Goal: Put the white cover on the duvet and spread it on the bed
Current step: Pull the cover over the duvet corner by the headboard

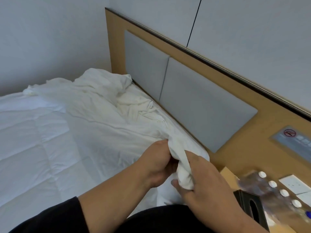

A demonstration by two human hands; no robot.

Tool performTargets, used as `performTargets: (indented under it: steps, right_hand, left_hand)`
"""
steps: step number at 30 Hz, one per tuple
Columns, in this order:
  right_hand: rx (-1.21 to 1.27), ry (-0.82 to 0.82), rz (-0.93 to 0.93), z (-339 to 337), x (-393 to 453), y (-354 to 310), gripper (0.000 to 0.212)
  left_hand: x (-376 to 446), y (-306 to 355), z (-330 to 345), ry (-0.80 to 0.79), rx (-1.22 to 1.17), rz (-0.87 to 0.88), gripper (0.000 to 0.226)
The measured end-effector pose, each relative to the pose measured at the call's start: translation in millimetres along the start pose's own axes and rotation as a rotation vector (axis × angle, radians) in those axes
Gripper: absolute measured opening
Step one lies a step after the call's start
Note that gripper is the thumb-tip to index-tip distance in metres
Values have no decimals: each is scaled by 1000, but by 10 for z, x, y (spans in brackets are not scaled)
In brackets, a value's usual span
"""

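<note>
The quilted white duvet [33, 140] lies flat over the bed at the left. The creased white cover [101, 101] is bunched along the head end, beside the headboard. One corner of the cover is gathered into a twisted wad at the near corner of the bed. My left hand [158, 163] grips that wad from the left, fingers curled into the cloth. My right hand [200, 180] grips it from the right, thumb underneath. The two hands sit close together on the same bunch.
A wooden headboard [244, 91] with grey padded panels [202, 105] runs diagonally along the right. Below it a bedside surface holds several capped water bottles [272, 190], a black tissue box [249, 204] and wall sockets [294, 184]. A pale wall [50, 39] borders the bed's far side.
</note>
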State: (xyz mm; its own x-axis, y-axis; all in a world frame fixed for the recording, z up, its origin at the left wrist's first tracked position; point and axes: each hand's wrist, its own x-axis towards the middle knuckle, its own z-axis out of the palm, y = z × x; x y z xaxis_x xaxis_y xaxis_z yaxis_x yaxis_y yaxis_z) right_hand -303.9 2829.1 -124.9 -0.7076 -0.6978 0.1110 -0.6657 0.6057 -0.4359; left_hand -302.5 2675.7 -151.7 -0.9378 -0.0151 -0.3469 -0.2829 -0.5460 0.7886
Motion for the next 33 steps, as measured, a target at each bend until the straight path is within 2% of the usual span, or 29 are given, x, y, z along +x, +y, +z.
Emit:
performTargets:
  steps: [1, 3, 4, 7, 9, 11, 12, 13, 14, 15, 17, 18, 20, 22, 25, 26, 29, 33]
  right_hand:
    - [64, 27, -5, 33, 14, 71, 39]
    - [195, 70, -13, 68, 32, 162, 38]
    - [246, 84, -35, 88, 47, 186, 40]
    - [310, 78, -124, 139, 100, 186, 47]
    - [303, 41, -199, 177, 133, 185, 44]
    - [311, -2, -256, 187, 157, 155, 41]
    - [314, -30, -301, 187, 156, 116, 38]
    - [315, -52, -350, 207, 155, 69, 37]
    - [315, -55, -393, 230, 160, 19, 42]
    - [334, -40, -416, 247, 167, -26, 49]
    - [377, 34, -419, 259, 173, -117, 55]
    - [379, 61, -425, 281, 152, -129, 50]
    - [431, 38, -385, 276, 108, -113, 48]
    - [525, -52, -223, 290, 45, -116, 43]
    - [518, 18, 34, 321, 73, -107, 51]
    - [506, 29, 84, 303, 87, -97, 48]
    - [429, -2, 139, 277, 175, -92, 18]
    - [306, 79, 218, 342, 404, -27, 11]
  left_hand:
    - [15, -5, -27, -22, 3, -2, 16]
    - [-3, 24, -84, 1, 94, 8, 17]
    - [-31, 47, -130, 61, 167, 12, 19]
    - [-74, 67, -409, 397, 502, 122, 28]
    - [-80, 93, -670, 678, 728, 271, 27]
    - [-50, 209, -953, 930, 851, 415, 31]
    - [-8, 276, -1131, 995, 989, 535, 31]
    - [50, 333, -1310, 969, 1183, 613, 29]
    - [121, 375, -1465, 862, 1382, 603, 28]
    - [212, 391, -1605, 695, 1543, 503, 30]
    - [359, 303, -1796, 348, 1688, 139, 24]
    - [401, 209, -1879, 287, 1683, 69, 22]
    - [393, 76, -2042, 431, 1469, 138, 30]
    - [277, 64, -2208, 626, 1169, 262, 30]
    - [63, 327, -2287, 735, 985, 368, 26]
    - [-33, 499, -2225, 768, 1001, 402, 25]
    - [-459, 1111, -1874, 820, 1109, 617, 33]
    - [-1305, 1638, -1259, 663, 1439, 756, 35]
